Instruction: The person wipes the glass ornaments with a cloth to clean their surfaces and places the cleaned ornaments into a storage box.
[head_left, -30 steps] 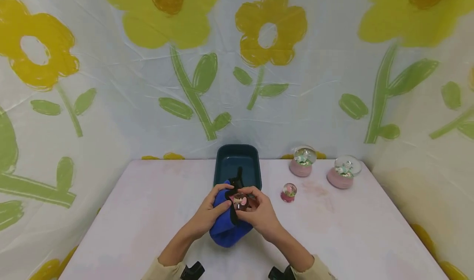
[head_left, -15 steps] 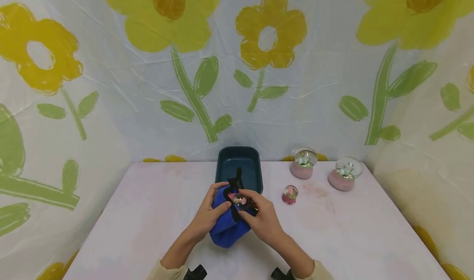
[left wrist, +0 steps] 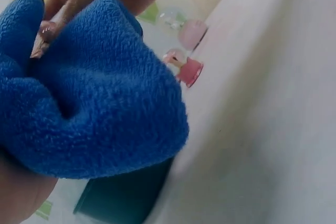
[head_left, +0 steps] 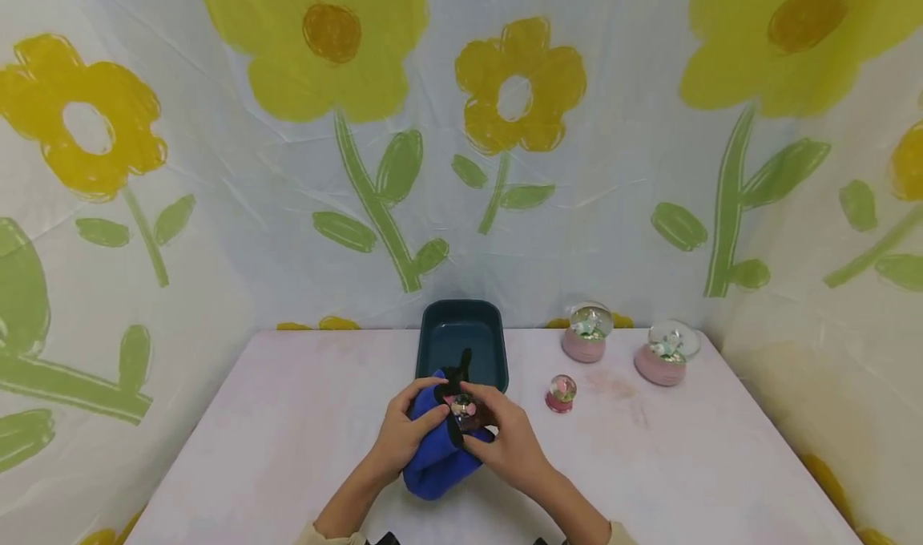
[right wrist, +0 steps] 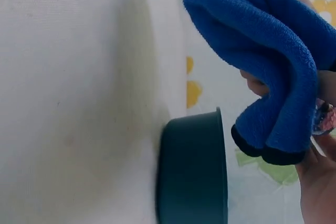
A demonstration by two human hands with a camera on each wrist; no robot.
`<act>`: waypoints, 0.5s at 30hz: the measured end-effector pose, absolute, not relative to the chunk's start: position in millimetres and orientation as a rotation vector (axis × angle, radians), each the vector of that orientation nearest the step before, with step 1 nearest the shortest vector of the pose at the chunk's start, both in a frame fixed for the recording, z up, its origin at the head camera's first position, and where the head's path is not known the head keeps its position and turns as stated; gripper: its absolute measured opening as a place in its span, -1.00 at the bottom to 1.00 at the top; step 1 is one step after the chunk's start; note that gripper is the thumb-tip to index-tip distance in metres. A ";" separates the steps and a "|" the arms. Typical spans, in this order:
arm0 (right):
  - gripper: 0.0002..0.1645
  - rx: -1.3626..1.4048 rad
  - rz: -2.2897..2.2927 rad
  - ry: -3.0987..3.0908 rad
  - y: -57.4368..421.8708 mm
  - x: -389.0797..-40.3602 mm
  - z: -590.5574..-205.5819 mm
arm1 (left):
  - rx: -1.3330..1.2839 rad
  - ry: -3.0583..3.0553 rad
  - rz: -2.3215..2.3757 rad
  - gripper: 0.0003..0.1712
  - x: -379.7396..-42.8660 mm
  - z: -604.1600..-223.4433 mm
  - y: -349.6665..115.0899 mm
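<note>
A blue cloth with black edging (head_left: 436,471) is bunched above the table, its near end hanging down. My left hand (head_left: 405,434) grips it, thumb across its front near a small snow globe (head_left: 464,408). That globe has pink pieces inside its clear ball and sits against the cloth's black edge. From the right, my right hand (head_left: 515,439) pinches the globe between fingers and thumb. The left wrist view is mostly filled by the fuzzy cloth (left wrist: 115,93). In the right wrist view the globe (right wrist: 327,118) shows partly behind the cloth folds.
A dark teal bin (head_left: 425,353) stands behind the hands. To the right on the white table are a small pink-based snow globe (head_left: 561,393) and two larger ones, one (head_left: 585,343) near the back edge, another (head_left: 661,364) farther right. A flower-print sheet (head_left: 577,232) hangs behind.
The head view has tilted up, so everything sits lower in it. Both hands keep hold; the snow globe has turned slightly between them against the cloth.
</note>
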State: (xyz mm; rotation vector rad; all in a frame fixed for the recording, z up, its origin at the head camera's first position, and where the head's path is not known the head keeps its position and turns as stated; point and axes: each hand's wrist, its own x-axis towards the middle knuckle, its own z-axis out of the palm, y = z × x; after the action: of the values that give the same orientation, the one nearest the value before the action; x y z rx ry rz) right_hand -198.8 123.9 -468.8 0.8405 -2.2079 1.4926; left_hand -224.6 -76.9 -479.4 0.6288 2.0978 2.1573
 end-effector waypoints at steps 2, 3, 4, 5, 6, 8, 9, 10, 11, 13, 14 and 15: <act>-0.27 0.905 1.448 -2.156 124.4 -201.4 -465.6 | 0.640 2.083 2.197 -0.62 -226.0 -476.1 -75.2; -0.27 0.923 1.433 -2.139 124.6 -202.3 -463.0 | 0.651 2.079 2.211 -0.63 -226.8 -474.3 -74.2; -0.29 0.927 1.422 -2.132 124.7 -202.0 -459.2 | 0.662 2.083 2.221 -0.65 -227.8 -473.1 -73.2; -0.33 0.920 1.414 -2.135 124.8 -200.2 -454.5 | 0.678 2.089 2.227 -0.66 -228.4 -472.4 -71.9; -0.38 0.903 1.424 -2.144 125.2 -197.3 -450.1 | 0.694 2.095 2.223 -0.67 -228.5 -472.0 -70.6; -0.46 0.831 1.464 -2.184 126.6 -189.2 -442.4 | 0.728 2.110 2.193 -0.69 -228.1 -473.7 -67.4; -0.50 0.786 1.486 -2.211 127.0 -184.7 -439.1 | 0.742 2.121 2.174 -0.69 -227.3 -474.8 -66.0; -0.52 0.743 1.514 -2.235 127.3 -180.8 -436.4 | 0.748 2.133 2.159 -0.69 -226.0 -475.7 -64.8; -0.54 0.710 1.538 -2.251 127.5 -177.6 -434.8 | 0.761 2.141 2.146 -0.69 -223.5 -474.5 -64.1; -0.54 0.696 1.560 -2.258 127.3 -174.9 -434.4 | 0.744 2.144 2.138 -0.69 -218.4 -471.2 -63.7; -0.52 0.732 1.560 -2.247 127.0 -175.6 -434.9 | 0.726 2.144 2.148 -0.69 -215.7 -468.2 -64.3; -0.49 0.789 1.554 -2.226 126.5 -177.6 -435.6 | 0.697 2.145 2.167 -0.69 -213.3 -464.3 -65.3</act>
State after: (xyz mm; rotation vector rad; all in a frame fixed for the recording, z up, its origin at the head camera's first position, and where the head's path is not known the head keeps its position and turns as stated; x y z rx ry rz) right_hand -177.6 126.5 -435.6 0.7890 -2.2255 1.5536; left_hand -213.3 -65.3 -464.3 0.6974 2.1455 2.1670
